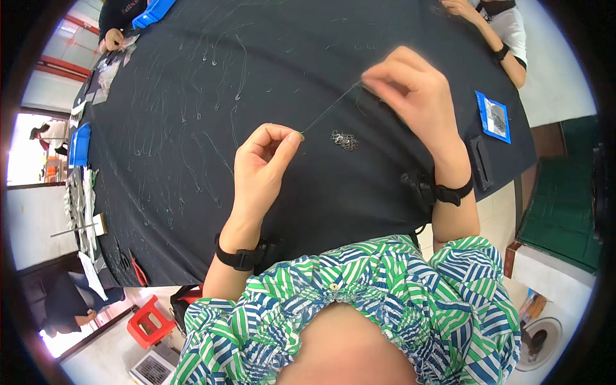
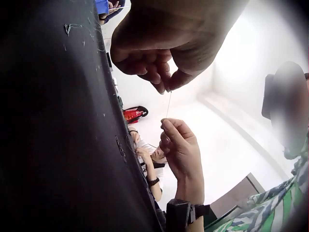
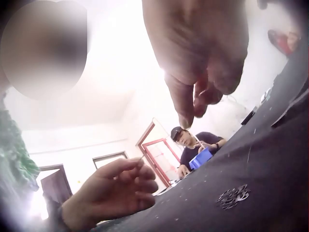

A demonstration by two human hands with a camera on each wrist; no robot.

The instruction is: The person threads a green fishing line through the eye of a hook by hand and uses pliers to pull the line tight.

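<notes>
A thin greenish line (image 1: 330,109) stretches taut between the two hands above the black cloth. At its lower end, the left hand (image 1: 264,154) pinches it between thumb and index finger. The right hand (image 1: 414,90), slightly blurred, pinches the other end higher up, and a loose bit of line curls below its fingertips. Between the hands, on the cloth, lies a small pile of bent metal hooks (image 1: 344,140), also visible in the right wrist view as a dark hook pile (image 3: 233,196).
Many loose lines (image 1: 239,70), some with small pieces at their ends, lie across the left of the black-covered table. Red-handled scissors (image 1: 138,272) rest near its front left edge. A blue packet (image 1: 493,117) and a black holder (image 1: 479,162) lie right. Other people sit across the table.
</notes>
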